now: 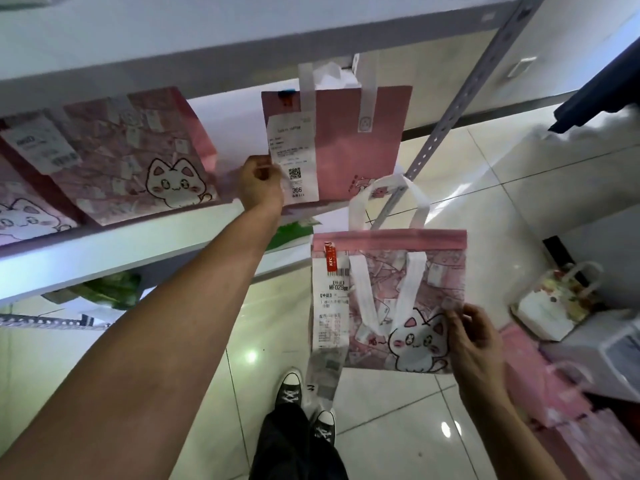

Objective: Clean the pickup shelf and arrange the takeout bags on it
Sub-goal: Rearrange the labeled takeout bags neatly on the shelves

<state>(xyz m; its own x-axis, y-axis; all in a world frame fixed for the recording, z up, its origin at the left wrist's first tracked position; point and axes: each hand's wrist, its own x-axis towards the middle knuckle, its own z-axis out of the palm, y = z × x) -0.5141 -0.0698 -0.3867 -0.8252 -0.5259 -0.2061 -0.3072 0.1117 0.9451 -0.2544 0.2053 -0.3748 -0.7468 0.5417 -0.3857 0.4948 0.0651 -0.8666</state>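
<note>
Item 1 — plain pink bag point(349, 140), upright on the shelf point(114, 244) near its right end; my left hand point(260, 183) has its fingers curled at the bag's lower left edge, beside the receipt point(294, 157) stuck on it. Item 2 — cat-print bag point(398, 299), off the shelf, in the air over the tiled floor point(381, 427); my right hand point(476, 344) pinches its right edge, a long receipt point(329, 306) hanging down its left side. Item 3 — another cat-print bag on the shelf point(138, 157), left of item 1.

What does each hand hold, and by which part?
Right hand pinches the cat-print bag at its right edge; left hand grips the shelved plain pink bag at its lower left edge.
</note>
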